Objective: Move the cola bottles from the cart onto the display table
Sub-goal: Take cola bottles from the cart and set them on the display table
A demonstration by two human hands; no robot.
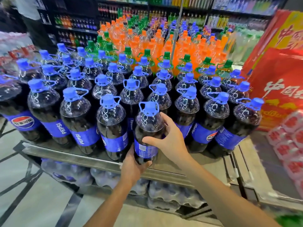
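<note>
A large cola bottle (148, 128) with a blue cap, blue carry handle and blue label stands upright at the front edge of the metal display table (68, 155). My left hand (133, 166) cups its base from below and the front. My right hand (168, 138) wraps its right side at label height. Several rows of matching cola bottles (78, 115) fill the table around it. The cart is not in view.
Behind the cola stand orange soda bottles (157, 45) with orange and green caps. Red cartons (278, 79) are stacked at the right, with red-wrapped packs (291, 145) below them. Shrink-wrapped bottle packs (105, 177) lie under the table. Drink shelves line the back wall.
</note>
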